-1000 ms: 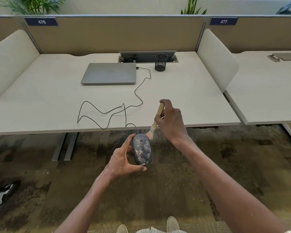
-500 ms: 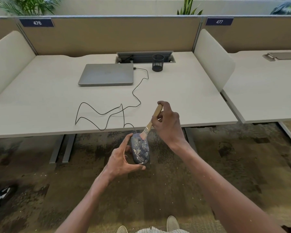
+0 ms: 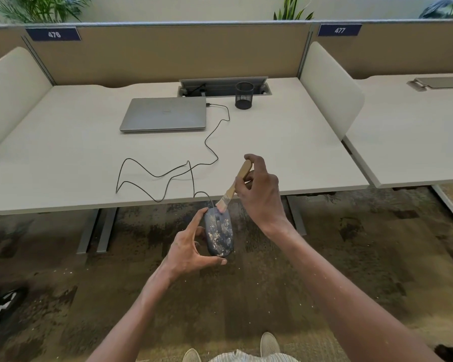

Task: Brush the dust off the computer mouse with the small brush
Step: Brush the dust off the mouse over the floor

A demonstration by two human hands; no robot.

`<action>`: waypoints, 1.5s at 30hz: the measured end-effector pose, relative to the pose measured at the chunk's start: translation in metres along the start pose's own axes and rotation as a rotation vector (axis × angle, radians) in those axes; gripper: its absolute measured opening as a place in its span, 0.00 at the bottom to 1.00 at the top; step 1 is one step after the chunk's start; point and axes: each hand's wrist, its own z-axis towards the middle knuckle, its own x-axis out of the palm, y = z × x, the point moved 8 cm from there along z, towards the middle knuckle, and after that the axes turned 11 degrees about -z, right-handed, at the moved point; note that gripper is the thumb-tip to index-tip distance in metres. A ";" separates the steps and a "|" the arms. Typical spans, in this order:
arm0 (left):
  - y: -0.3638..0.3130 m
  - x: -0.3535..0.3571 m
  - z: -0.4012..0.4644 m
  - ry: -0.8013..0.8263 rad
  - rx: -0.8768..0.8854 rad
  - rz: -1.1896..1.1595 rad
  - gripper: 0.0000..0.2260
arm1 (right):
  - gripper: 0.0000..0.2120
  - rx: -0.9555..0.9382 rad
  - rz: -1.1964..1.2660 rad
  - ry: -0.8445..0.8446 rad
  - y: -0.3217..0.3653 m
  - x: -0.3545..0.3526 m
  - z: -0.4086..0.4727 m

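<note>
We hold the computer mouse [image 3: 218, 235] just off the worktop [image 3: 63, 163] edge, left hand [image 3: 187, 250] fingers clamped round it. Right hand [image 3: 259, 190] fingers pinch the small brush [image 3: 234, 186]; bristles touch its front. We should sweep lightly rearward across the dust.

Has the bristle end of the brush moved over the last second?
Yes, slightly. The bristles of the brush swung left, toward where the cable drops over the desk edge, and now touch the front of the mouse.
</note>
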 end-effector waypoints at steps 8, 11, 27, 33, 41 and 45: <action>0.000 -0.002 -0.007 -0.004 0.003 -0.016 0.55 | 0.23 0.036 -0.076 0.008 -0.015 -0.004 -0.004; -0.001 -0.003 -0.007 -0.013 -0.009 -0.014 0.55 | 0.23 0.034 -0.042 -0.004 -0.016 -0.009 -0.006; -0.003 -0.003 -0.002 -0.059 0.001 -0.003 0.57 | 0.24 0.040 0.037 -0.021 -0.017 -0.009 -0.027; -0.002 -0.003 -0.001 -0.055 0.012 -0.013 0.57 | 0.24 0.047 0.021 -0.054 -0.023 -0.018 -0.023; -0.003 -0.002 0.003 -0.058 0.003 -0.011 0.57 | 0.24 0.037 0.067 -0.038 -0.011 -0.010 -0.016; -0.003 -0.004 0.000 -0.069 0.007 -0.014 0.57 | 0.24 0.018 -0.028 -0.047 -0.018 -0.014 -0.018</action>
